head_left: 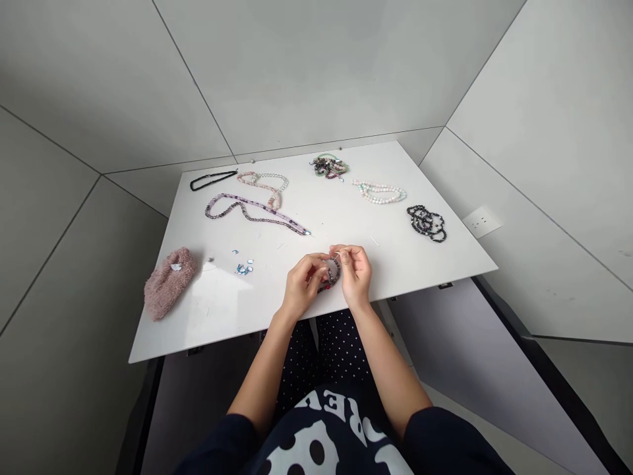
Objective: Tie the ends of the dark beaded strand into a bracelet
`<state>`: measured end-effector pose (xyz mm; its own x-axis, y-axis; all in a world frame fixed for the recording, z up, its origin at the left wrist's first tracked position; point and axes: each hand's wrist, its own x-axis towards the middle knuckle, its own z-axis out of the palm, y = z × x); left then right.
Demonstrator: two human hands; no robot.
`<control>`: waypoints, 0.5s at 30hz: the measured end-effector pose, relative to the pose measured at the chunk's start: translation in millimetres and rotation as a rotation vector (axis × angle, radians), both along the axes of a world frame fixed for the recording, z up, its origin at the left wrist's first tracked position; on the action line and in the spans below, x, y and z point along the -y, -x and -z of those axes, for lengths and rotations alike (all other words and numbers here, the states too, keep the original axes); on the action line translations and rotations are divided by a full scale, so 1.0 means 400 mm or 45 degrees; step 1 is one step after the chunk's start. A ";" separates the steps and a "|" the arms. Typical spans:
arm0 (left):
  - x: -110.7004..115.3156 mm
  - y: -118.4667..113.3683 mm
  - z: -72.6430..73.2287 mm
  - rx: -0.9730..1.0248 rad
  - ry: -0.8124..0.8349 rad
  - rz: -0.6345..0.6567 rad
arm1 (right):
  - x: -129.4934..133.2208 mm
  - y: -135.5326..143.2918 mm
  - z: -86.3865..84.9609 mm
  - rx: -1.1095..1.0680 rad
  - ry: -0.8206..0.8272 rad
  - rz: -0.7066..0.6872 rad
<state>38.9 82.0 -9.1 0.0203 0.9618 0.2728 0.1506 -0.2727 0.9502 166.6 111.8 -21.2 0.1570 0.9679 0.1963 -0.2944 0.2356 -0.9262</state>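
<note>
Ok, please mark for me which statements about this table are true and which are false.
1. Both the left hand and the right hand are at a dark bead loop. True.
2. The fuzzy pink item lies at the right end of the table. False: it lies at the left end.
3. A tangle of black beads lies on the side nearer the wall socket. True.
4. The small blue pieces are on the fuzzy pink item. False: they lie on the table, to its right.
</note>
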 end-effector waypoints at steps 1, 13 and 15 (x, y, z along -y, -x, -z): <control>-0.001 -0.002 -0.001 -0.040 -0.007 0.017 | 0.001 0.001 0.000 0.048 -0.023 0.013; -0.005 -0.011 -0.011 0.308 0.152 -0.029 | 0.005 -0.011 -0.013 0.114 0.010 -0.144; -0.007 -0.008 -0.017 0.377 0.162 -0.055 | 0.009 -0.018 -0.020 0.149 0.041 -0.226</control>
